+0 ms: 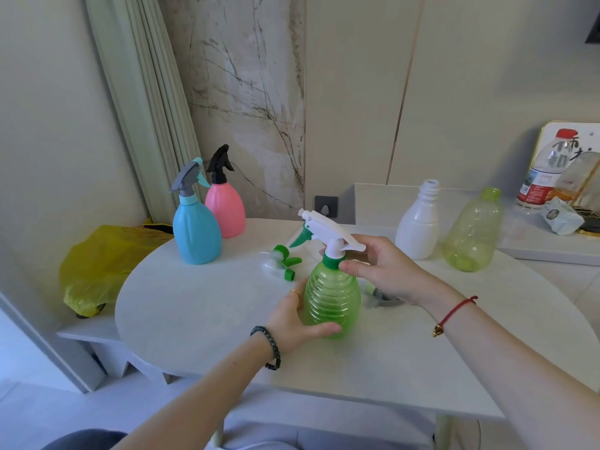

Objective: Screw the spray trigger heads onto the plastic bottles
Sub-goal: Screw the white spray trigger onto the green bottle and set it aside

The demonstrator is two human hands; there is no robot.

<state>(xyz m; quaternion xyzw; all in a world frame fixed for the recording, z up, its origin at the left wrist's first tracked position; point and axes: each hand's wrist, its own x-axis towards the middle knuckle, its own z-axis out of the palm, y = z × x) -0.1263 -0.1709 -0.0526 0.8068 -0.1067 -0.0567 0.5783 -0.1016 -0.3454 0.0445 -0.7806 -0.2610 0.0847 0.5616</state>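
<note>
A ribbed green bottle stands on the white table, gripped low on its body by my left hand. A white spray head with a green trigger and green collar sits on its neck. My right hand pinches that collar and the head's rear. Behind, a loose white-and-green spray head lies on the table. Another loose head lies partly hidden under my right wrist. A white bottle and a clear yellow-green bottle stand open-necked at the right.
A blue bottle and a pink bottle with heads fitted stand at the back left. A yellow plastic bag lies off the table's left edge. A raised shelf at the right holds a water bottle and wrappers.
</note>
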